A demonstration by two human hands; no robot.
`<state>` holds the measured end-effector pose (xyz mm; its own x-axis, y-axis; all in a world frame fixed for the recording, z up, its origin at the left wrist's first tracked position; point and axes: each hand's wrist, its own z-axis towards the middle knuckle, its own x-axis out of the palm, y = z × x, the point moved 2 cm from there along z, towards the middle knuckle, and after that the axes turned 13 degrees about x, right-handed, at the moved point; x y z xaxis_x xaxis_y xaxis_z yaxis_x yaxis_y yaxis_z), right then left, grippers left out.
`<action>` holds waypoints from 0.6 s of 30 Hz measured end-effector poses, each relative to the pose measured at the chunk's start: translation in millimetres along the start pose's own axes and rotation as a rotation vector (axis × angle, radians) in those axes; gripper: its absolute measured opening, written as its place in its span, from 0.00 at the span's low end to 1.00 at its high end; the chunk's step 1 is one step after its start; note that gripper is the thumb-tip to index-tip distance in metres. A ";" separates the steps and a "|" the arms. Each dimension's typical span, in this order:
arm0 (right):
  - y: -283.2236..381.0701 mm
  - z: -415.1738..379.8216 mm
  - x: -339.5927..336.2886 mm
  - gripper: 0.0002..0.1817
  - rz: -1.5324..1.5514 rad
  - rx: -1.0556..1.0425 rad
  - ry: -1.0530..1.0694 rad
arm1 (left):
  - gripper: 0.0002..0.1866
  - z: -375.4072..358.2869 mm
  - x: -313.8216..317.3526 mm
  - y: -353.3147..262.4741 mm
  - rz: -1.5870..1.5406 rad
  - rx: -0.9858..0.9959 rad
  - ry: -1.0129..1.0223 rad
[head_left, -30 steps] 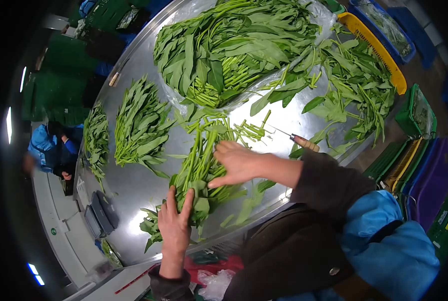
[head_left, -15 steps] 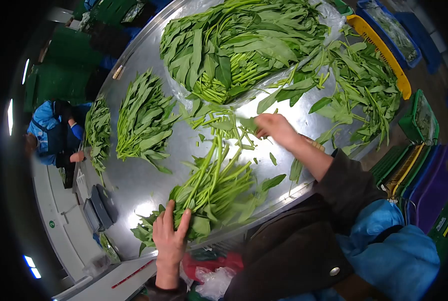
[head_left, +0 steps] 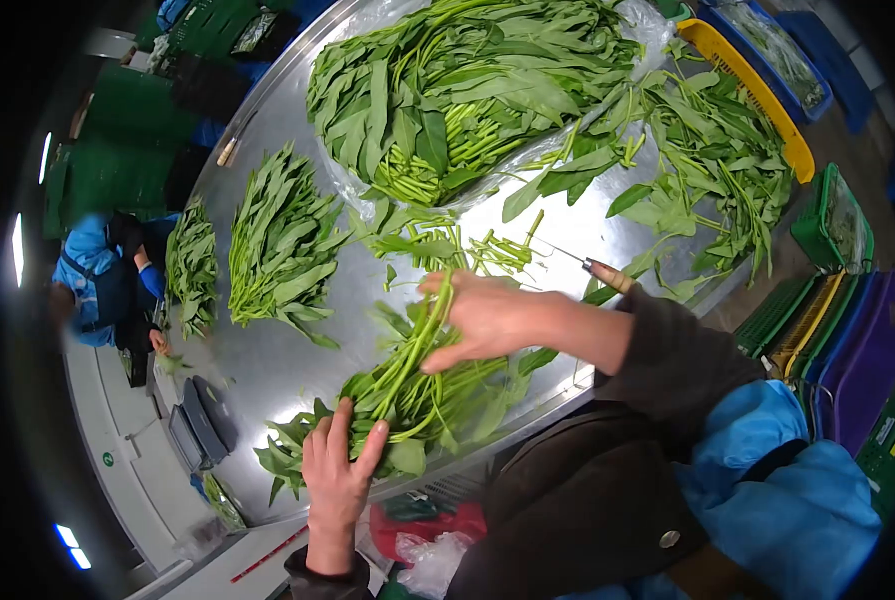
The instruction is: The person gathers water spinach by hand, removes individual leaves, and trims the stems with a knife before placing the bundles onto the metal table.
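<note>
I find the metal bench (head_left: 277, 380) carrying a large heap of leafy greens (head_left: 467, 90) on its far side. The loose bunch (head_left: 392, 395) lies at the near edge, stems towards the heap. My left hand (head_left: 337, 470) rests on its leaves, thumb and fingers spread. My right hand (head_left: 487, 318), blurred, is at the stems; I cannot tell whether it grips. A knife (head_left: 609, 276) lies beyond my right forearm.

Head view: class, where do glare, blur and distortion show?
Head view: white glare on the shiny silver metal table; head view: bare right hand softened, probably by motion, bare left hand crisper; head view: the table's rim bows, likely wide-lens distortion, and the picture's corners fall to black.
</note>
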<state>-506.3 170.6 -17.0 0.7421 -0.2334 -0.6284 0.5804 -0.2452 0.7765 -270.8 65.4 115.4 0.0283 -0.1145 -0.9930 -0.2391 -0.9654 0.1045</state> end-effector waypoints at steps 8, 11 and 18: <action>-47.9 -0.1 -26.9 0.15 1.186 0.592 -0.214 | 0.28 -10.7 -4.4 -5.3 -0.013 -0.053 -0.053; -86.1 5.2 -31.2 0.19 0.923 0.481 0.002 | 0.28 -14.8 -6.6 -6.1 -0.050 -0.062 -0.144; -12.8 22.4 1.0 0.31 1.099 -0.201 0.629 | 0.31 -21.5 4.5 5.1 -0.351 -0.181 -0.135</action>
<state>-520.6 152.4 -28.6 0.8593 0.2743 0.4317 -0.4358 -0.0494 0.8987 -251.0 54.9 112.7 -0.0531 0.2491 -0.9670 -0.0629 -0.9673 -0.2457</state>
